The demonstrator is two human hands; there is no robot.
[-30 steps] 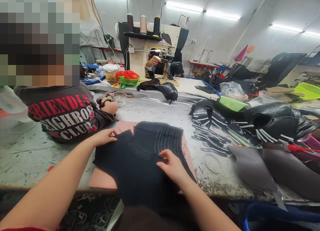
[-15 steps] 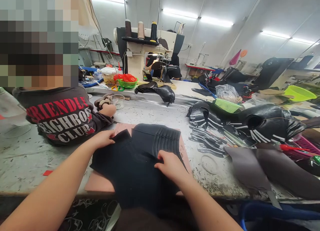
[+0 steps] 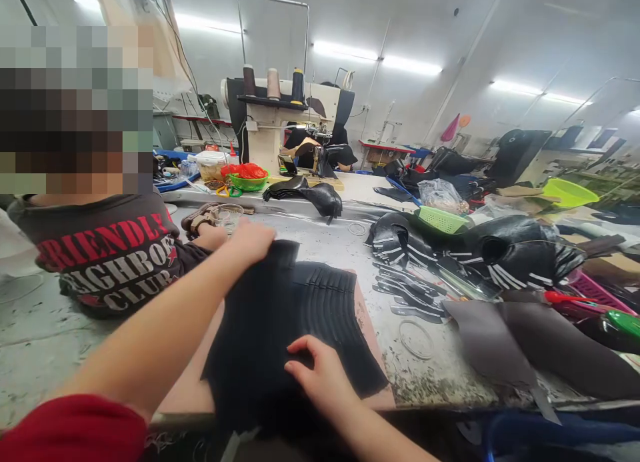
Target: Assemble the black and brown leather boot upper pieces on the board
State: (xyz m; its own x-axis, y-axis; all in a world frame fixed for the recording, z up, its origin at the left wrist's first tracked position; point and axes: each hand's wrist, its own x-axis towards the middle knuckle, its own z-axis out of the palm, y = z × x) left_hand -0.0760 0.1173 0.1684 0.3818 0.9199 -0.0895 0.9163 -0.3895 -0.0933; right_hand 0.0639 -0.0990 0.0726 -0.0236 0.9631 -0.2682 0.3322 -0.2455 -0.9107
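A large black piece of material [image 3: 260, 315] lies over a pink board [image 3: 190, 389] at the table's front edge, part of it hanging over the edge. Several ribbed black strips [image 3: 327, 302] show beside it, on the right part of the board. My left hand [image 3: 254, 241] grips the black material at its far upper corner, which is lifted. Lower down, my right hand [image 3: 317, 372] is over the right side of the material, its thumb and forefinger apart with a gap between them.
A person in a grey shirt [image 3: 110, 255] sits close on the left, an arm on the table. A sewing machine [image 3: 270, 132] stands behind. Black cut pieces [image 3: 407, 292], a green basket [image 3: 443, 220] and dark brown pieces [image 3: 487, 342] lie to the right.
My left hand has moved up and to the right, carrying the material's corner across. My right hand has moved lower and its fingers have parted. The view has shifted slightly.
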